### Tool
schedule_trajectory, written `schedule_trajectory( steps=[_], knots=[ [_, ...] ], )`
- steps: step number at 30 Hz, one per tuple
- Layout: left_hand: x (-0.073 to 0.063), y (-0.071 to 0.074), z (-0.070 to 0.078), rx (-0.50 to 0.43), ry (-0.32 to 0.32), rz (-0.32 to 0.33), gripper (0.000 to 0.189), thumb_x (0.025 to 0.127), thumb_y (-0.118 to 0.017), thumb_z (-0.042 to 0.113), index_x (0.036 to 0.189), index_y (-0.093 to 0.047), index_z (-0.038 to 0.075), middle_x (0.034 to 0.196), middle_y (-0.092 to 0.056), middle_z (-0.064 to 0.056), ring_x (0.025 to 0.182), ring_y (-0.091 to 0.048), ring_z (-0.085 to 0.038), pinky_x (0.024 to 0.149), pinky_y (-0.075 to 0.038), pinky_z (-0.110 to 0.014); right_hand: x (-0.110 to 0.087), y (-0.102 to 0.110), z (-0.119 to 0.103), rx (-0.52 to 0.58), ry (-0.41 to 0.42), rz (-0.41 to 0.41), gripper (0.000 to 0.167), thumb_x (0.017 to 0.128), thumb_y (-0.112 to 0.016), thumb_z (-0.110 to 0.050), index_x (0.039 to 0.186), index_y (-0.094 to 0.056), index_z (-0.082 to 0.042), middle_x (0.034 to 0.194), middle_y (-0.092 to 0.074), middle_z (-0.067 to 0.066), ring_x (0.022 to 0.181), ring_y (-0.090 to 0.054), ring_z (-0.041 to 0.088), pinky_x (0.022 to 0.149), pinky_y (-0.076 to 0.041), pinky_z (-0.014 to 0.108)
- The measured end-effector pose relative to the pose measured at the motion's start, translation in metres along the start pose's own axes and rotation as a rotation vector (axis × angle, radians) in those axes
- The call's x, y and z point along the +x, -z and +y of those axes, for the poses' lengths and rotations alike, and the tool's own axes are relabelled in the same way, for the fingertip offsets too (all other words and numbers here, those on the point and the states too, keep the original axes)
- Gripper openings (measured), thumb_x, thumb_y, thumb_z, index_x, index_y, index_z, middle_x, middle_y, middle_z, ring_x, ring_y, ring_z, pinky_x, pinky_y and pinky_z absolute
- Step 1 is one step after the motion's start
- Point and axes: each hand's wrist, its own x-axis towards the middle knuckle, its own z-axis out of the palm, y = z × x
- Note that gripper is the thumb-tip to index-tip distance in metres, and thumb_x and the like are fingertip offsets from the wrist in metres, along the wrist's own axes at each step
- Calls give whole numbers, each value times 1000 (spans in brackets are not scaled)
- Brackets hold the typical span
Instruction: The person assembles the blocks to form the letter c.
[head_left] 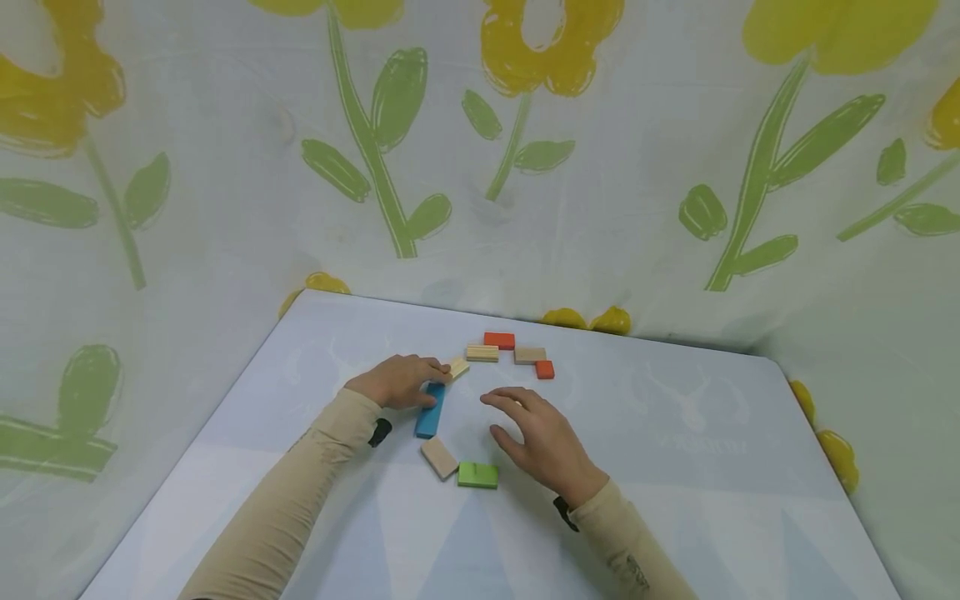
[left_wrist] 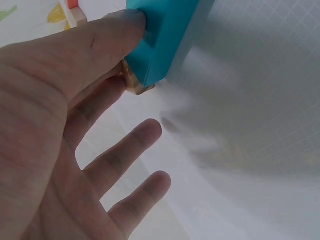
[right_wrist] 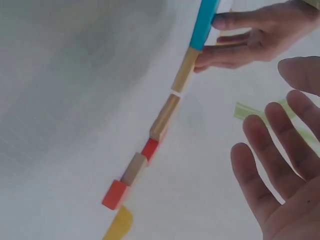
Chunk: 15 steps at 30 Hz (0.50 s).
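My left hand [head_left: 393, 383] rests its thumb on a blue rectangular block [head_left: 428, 421], near the end that meets a pale wooden block [head_left: 458, 368]. Its forefinger touches that wooden block, while the other fingers [left_wrist: 125, 155] spread apart in the left wrist view. Both blocks lie on the table as parts of a curved row. Right of the blue block, my right hand [head_left: 551, 446] is held over the table with fingers apart and nothing in them. From the right wrist view, the blue block [right_wrist: 204, 25] stands end to end with the wooden one [right_wrist: 185, 70].
Farther along the row sit a striped wooden block [head_left: 482, 353], a red block [head_left: 499, 340], a plain wooden block [head_left: 529, 356] and a small red block [head_left: 544, 369]. Nearer me lie another wooden block [head_left: 438, 458] and a green block [head_left: 477, 475]. A flowered cloth [head_left: 615, 183] hangs behind the table.
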Motion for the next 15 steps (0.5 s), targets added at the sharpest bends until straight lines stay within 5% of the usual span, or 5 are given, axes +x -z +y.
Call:
schedule_trajectory(
  steps=[15],
  knots=[
    [0, 1, 2, -5, 6, -1, 48, 96, -73, 28, 141, -62, 18, 151, -52, -5, 135, -51, -33, 110, -44, -51, 31, 10, 18, 19, 13, 88, 48, 91, -78, -14, 136, -63, -16, 134, -61, 3, 119, -61, 18, 93, -57, 34]
  ],
)
